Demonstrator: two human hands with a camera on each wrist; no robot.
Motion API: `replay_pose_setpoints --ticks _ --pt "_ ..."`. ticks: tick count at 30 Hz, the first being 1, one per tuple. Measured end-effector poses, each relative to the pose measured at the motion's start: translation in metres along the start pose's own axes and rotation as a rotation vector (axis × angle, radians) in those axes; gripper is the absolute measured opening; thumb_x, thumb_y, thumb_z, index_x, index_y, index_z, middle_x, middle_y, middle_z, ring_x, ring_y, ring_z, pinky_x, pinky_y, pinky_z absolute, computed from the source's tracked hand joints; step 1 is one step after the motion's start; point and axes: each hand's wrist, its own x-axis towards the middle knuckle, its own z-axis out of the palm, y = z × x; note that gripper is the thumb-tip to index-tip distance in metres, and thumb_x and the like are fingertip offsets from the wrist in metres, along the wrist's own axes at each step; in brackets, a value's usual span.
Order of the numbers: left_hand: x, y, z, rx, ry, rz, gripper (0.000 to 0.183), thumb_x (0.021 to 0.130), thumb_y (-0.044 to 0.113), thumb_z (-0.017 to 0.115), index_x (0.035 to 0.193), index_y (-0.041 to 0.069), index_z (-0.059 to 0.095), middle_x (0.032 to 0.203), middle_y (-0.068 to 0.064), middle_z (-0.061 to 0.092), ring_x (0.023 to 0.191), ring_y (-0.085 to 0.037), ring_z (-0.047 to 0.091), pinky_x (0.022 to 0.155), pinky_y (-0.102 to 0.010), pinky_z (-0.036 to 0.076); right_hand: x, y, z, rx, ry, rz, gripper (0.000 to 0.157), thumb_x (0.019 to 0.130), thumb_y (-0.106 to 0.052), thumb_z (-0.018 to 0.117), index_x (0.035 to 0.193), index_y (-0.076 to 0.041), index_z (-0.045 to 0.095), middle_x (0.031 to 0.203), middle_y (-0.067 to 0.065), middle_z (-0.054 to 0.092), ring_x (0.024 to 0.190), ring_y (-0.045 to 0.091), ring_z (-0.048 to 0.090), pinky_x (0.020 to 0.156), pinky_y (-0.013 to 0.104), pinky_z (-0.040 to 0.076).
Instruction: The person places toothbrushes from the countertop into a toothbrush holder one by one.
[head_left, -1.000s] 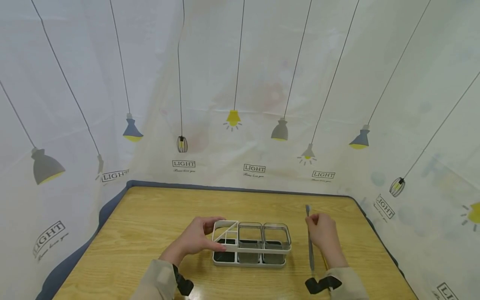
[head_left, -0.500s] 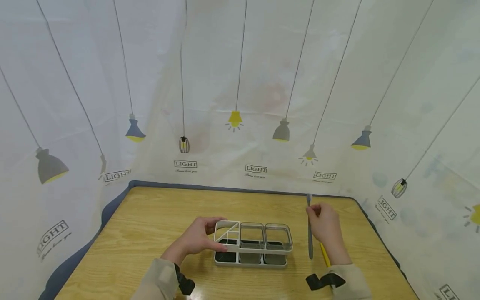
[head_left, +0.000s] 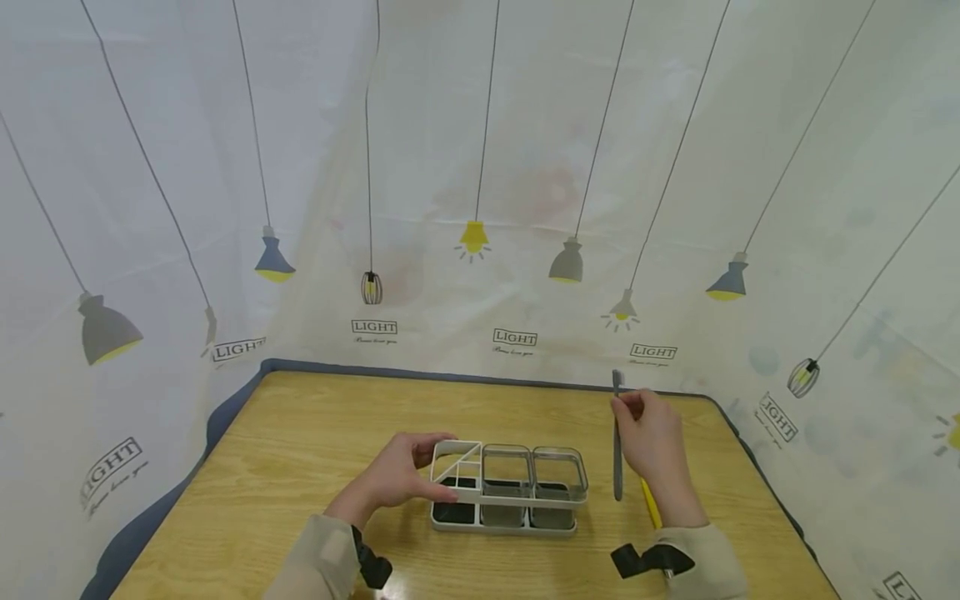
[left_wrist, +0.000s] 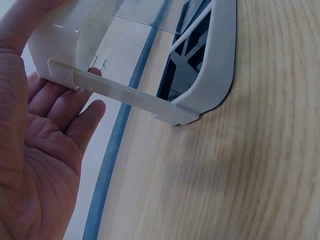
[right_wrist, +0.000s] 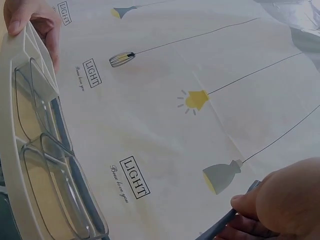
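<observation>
A white toothbrush holder [head_left: 517, 502] with two clear cups [head_left: 506, 471] and a divided compartment at its left end stands on the table. My left hand [head_left: 397, 471] grips that left end, thumb on the front rim and fingers behind. To the right of the holder, my right hand [head_left: 652, 437] pinches a dark grey toothbrush [head_left: 617, 467] between thumb and fingers. The brush is upright, bristle head at the top, and raised off the table. In the right wrist view the toothbrush [right_wrist: 220, 226] is only partly visible.
A yellow stick-like thing [head_left: 650, 504] lies on the wooden table [head_left: 337, 408] under my right wrist, partly hidden by it. White sheeting [head_left: 420, 167] printed with lamps hangs behind the table and at both sides.
My right hand has lifted the toothbrush up and away from me, and more of the yellow thing shows. The left hand has kept its grip on the holder.
</observation>
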Motion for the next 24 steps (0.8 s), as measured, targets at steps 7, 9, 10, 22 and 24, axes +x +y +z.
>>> replay_pose_setpoints --ticks 7,9,10,22,24 --pt "0.000 0.000 0.000 0.022 0.005 -0.006 0.078 0.076 0.024 0.099 0.145 0.011 0.064 0.130 -0.007 0.072 0.118 -0.025 0.069 0.098 -0.050 0.054 0.000 -0.015 -0.001 0.018 0.000 -0.016 0.021 0.106 -0.016 0.065 0.106 0.005 0.070 0.094 0.017 0.069 0.083 0.031 0.064 0.072 0.042 0.050" --pt "-0.001 0.001 0.000 0.026 0.008 -0.009 0.078 0.076 0.025 0.099 0.145 0.012 0.065 0.130 -0.007 0.072 0.117 -0.023 0.069 0.098 -0.049 0.055 0.000 -0.019 -0.001 0.027 0.003 -0.027 0.021 0.106 -0.015 0.065 0.105 0.005 0.071 0.095 0.018 0.070 0.084 0.031 0.064 0.073 0.043 0.051" --pt "-0.001 0.001 0.000 0.025 0.009 -0.011 0.078 0.076 0.025 0.099 0.145 0.012 0.065 0.130 -0.007 0.071 0.117 -0.023 0.069 0.098 -0.049 0.055 0.000 -0.021 -0.001 0.032 0.004 -0.031 0.020 0.106 -0.015 0.065 0.106 0.005 0.071 0.095 0.018 0.070 0.085 0.032 0.065 0.074 0.043 0.051" --pt "-0.001 0.001 0.000 0.038 0.009 -0.013 0.078 0.076 0.027 0.099 0.145 0.012 0.065 0.130 -0.008 0.071 0.113 -0.020 0.070 0.095 -0.042 0.055 0.001 -0.040 0.008 0.087 -0.009 -0.024 0.019 0.106 -0.015 0.066 0.108 0.004 0.070 0.099 0.018 0.071 0.090 0.031 0.066 0.078 0.043 0.053" --pt "0.000 0.001 -0.001 0.038 0.008 -0.013 0.078 0.076 0.027 0.099 0.144 0.013 0.065 0.130 -0.008 0.072 0.113 -0.020 0.070 0.094 -0.040 0.055 0.001 -0.043 0.010 0.097 -0.004 -0.030 0.019 0.106 -0.014 0.067 0.108 0.004 0.070 0.098 0.017 0.071 0.089 0.030 0.066 0.077 0.042 0.053"
